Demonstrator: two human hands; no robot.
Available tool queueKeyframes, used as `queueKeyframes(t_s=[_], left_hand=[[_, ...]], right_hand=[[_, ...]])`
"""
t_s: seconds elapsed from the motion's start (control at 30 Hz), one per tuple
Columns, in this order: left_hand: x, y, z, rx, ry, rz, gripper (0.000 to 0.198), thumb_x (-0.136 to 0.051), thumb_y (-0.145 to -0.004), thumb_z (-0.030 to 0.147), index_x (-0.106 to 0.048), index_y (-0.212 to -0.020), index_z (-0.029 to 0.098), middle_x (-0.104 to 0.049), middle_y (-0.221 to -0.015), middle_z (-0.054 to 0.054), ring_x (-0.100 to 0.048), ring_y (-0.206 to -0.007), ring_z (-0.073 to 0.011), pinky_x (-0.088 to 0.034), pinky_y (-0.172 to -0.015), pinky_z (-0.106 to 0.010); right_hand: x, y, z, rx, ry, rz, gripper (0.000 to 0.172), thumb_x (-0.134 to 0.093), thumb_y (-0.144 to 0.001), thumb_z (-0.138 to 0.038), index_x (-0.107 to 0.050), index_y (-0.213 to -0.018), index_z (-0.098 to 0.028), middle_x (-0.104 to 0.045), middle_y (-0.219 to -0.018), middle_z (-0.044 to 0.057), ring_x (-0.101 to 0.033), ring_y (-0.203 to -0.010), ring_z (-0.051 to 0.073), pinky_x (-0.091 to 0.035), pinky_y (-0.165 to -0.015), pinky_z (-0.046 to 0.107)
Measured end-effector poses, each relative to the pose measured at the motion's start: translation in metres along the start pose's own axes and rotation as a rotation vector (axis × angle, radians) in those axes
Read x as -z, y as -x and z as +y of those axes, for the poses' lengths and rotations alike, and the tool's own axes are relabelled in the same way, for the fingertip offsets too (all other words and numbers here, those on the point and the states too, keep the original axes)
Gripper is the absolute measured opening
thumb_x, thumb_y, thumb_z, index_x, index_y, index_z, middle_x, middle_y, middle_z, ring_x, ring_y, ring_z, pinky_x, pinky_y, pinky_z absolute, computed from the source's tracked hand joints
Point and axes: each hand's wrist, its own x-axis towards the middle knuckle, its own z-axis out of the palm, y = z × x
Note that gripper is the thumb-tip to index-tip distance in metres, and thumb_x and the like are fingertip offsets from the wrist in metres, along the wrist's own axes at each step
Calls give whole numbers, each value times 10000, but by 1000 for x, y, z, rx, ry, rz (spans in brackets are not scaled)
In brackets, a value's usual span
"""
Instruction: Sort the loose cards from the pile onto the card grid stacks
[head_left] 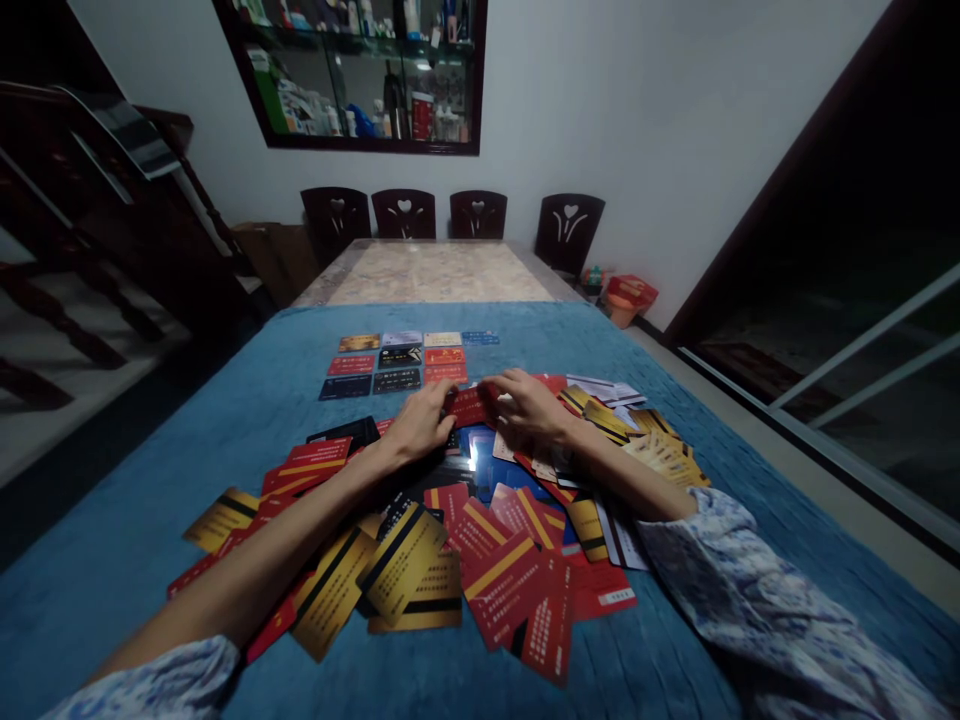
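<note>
Between my hands a dark red card (pixel 471 406) lies just beyond the middle of a loose pile. My left hand (pixel 421 418) has its curled fingers on the card's left end. At its right end my right hand (pixel 529 402) grips it with bent fingers and thumb. Around my forearms spread many overlapping cards: gold cards (pixel 409 562) with black stripes, red cards (pixel 501 585) with yellow stripes, and glossy blue cards (pixel 487 462) under my hands. Beyond the pile, cards sit in neat rows, among them a black card (pixel 400 356) and an orange-red card (pixel 445 356).
A blue cloth (pixel 247 400) covers the near part of the long table, whose patterned top (pixel 442 270) shows beyond. Dark chairs (pixel 405 212) stand at the far end. A red bag (pixel 631 292) is on the floor at right, and a wooden railing (pixel 67 310) at left.
</note>
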Motion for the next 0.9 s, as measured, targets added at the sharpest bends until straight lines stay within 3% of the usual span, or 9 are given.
queueKeyframes(t_s=[0.17, 0.47, 0.67, 0.9], left_hand=[[-1, -1, -2, 15, 18, -27, 357, -612, -799, 193, -567, -1151, 157, -640, -1122, -124, -645, -1008, -264, -526, -952, -424], [7, 2, 7, 67, -29, -142, 507, -679, -771, 218, -565, -1259, 145, -604, -1220, -155, -606, -1147, -316, -489, -1014, -481], [13, 2, 9, 59, -40, -159, 451, -666, -793, 206, -595, -1235, 153, -615, -1175, -136, -617, -1127, -301, -495, -1008, -458], [20, 3, 12, 35, -112, -220, 389, -612, -841, 237, -608, -1222, 156, -621, -1182, -140, -623, -1108, -310, -486, -988, -466]], right_hand=[[0, 1, 2, 42, -21, -30, 419, -602, -890, -231, -625, -1304, -173, -620, -1036, 109, -533, -951, 239, -438, -857, 351], [4, 2, 7, 44, -5, -105, 552, -693, -863, -326, -579, -1384, -185, -614, -1085, 127, -537, -985, 270, -460, -867, 406], [1, 3, 11, 74, -24, -118, 539, -636, -908, -382, -555, -1398, -173, -619, -1100, 144, -542, -1011, 280, -472, -899, 427], [3, 3, 11, 64, -69, -142, 533, -673, -863, -337, -581, -1363, -177, -626, -1086, 131, -560, -1006, 274, -471, -897, 429]])
